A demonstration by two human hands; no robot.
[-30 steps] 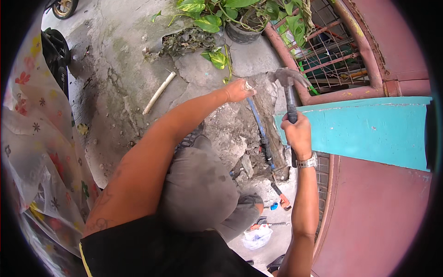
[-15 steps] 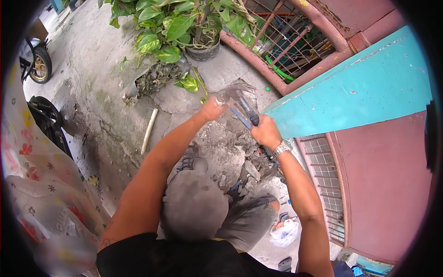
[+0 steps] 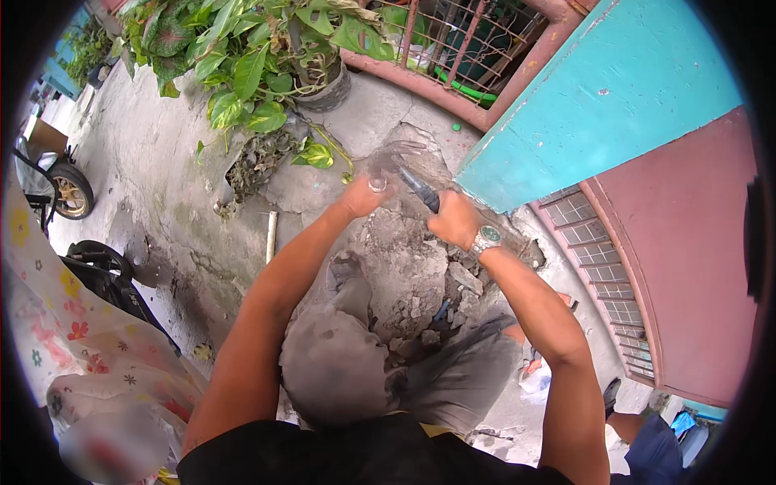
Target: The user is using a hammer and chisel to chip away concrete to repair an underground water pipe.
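My right hand (image 3: 454, 221), with a metal watch on its wrist, is wrapped round the black grip of a hammer (image 3: 420, 190). Its shaft points up and left to a motion-smeared grey head beside my left hand (image 3: 368, 196). The left hand's fingers are curled in, with a pale ring-like spot at the knuckles; what they hold, if anything, is hidden by blur. Below both hands lies broken concrete (image 3: 404, 263) with loose chunks and grey rubble. A short bit of blue pipe (image 3: 441, 310) pokes out of the debris.
A potted leafy plant (image 3: 323, 89) stands ahead. To the right are a turquoise post (image 3: 582, 105) and a pink metal gate (image 3: 679, 267). A white stick (image 3: 272, 234) lies left. A floral plastic sheet (image 3: 73, 315) hangs at left. Another person's dark-clothed leg (image 3: 653, 444) shows lower right.
The view has turned, so the plant and gate sit further left. The right hand still grips the hammer, its head still near the left hand. A blue length seen beside the hammer is out of sight.
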